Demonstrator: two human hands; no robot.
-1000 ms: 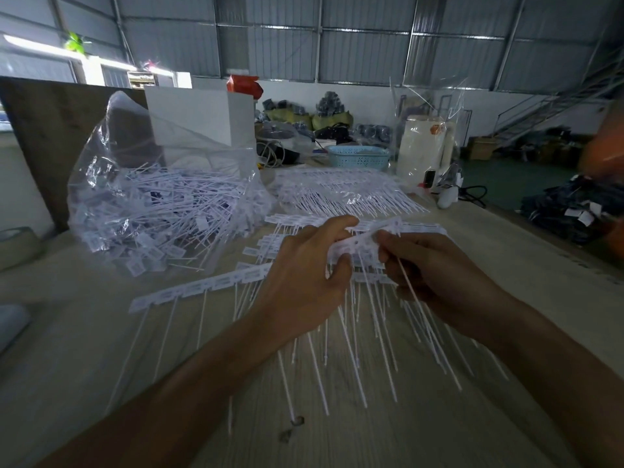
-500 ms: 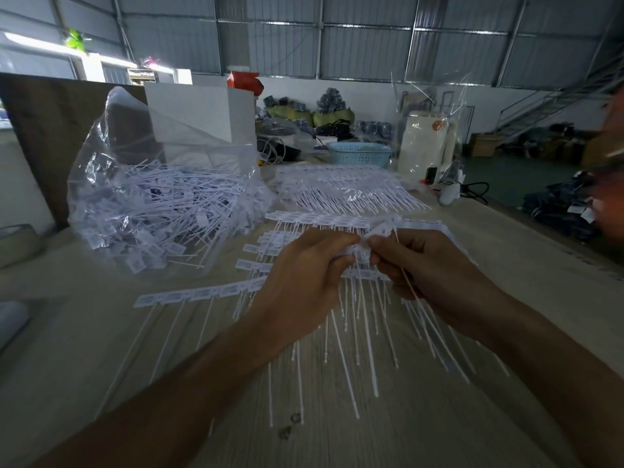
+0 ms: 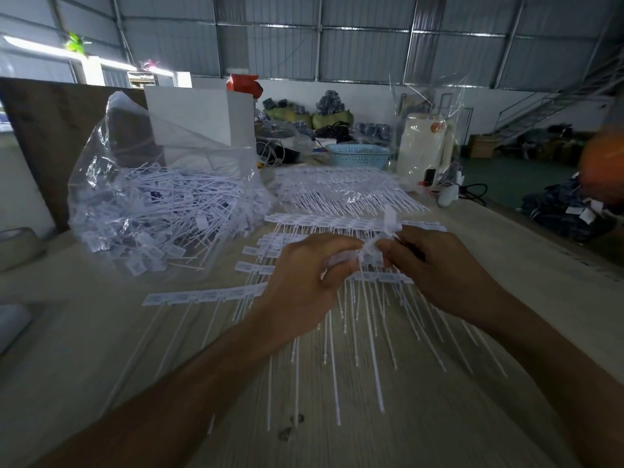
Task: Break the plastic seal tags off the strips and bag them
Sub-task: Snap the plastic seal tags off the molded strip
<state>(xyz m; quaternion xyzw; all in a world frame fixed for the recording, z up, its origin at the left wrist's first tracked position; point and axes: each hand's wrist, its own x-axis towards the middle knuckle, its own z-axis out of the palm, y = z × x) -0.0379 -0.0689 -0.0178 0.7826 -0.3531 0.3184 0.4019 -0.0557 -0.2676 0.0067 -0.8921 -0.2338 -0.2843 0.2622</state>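
Observation:
Both hands work at the middle of the wooden table (image 3: 84,359). My left hand (image 3: 304,282) grips a bunch of white seal tags, their thin tails hanging down. My right hand (image 3: 435,265) pinches the strip of seal tags (image 3: 378,246) right beside it; one tag (image 3: 390,219) sticks up above my fingers. More strips (image 3: 202,296) lie flat on the table under and left of my hands. A clear plastic bag (image 3: 152,204) full of loose tags lies open at the back left.
Another pile of strips (image 3: 344,194) lies behind my hands. A white box (image 3: 199,116), a blue basket (image 3: 358,158) and a bagged white container (image 3: 422,150) stand at the table's far end. A tape roll (image 3: 18,244) sits at the left edge.
My hands have drawn closer together and twisted the strip between them. One tag now points up above my right fingers.

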